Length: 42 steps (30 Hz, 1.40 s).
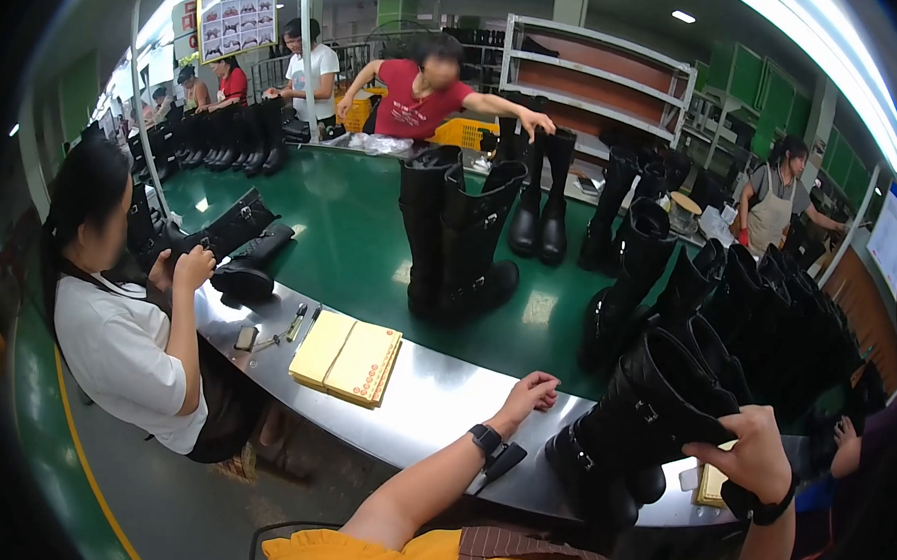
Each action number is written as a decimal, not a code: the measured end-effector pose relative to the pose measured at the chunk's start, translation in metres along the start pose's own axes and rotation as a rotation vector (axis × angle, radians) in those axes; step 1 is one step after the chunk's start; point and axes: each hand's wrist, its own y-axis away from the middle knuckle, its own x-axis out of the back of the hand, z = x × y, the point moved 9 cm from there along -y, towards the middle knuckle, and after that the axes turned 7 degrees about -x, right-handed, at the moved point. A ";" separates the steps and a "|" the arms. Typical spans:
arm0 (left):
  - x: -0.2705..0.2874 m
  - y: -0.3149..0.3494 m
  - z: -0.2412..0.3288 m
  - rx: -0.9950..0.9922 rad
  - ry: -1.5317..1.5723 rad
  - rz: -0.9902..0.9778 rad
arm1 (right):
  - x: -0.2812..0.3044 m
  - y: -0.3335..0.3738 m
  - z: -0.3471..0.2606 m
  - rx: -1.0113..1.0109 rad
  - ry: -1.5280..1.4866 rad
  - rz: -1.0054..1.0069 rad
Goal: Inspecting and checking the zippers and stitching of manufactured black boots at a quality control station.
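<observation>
A tall black boot (pixel 653 409) with buckled straps stands on the steel table edge at the right, a second black boot (pixel 711 354) close behind it. My right hand (pixel 756 449) grips the upper rim of the nearer boot's shaft, thumb on the near side. My left hand (pixel 531 396), with a dark watch on its wrist, hovers over the steel edge left of the boots. Its fingers are curled together, and nothing shows in them. Farther off, another pair of tall black boots (pixel 460 245) stands upright on the green table surface (pixel 346 215).
Stacked yellow cards (pixel 347 356) lie on the steel edge left of me. A seated person (pixel 131 336) at the left handles a black boot (pixel 226 225). Across the table, a person in red (pixel 416 98) reaches toward standing boots (pixel 542 204). Many boots (pixel 768 304) crowd the right side.
</observation>
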 end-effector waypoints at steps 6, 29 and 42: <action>0.013 -0.001 0.010 -0.025 0.082 0.041 | 0.007 -0.026 -0.004 0.034 -0.064 0.092; -0.116 0.171 0.165 -1.064 -0.637 0.022 | 0.010 -0.037 -0.010 -0.128 -0.292 0.139; -0.048 0.158 0.144 -0.657 -0.579 0.332 | -0.057 -0.073 -0.177 0.318 -0.309 -0.094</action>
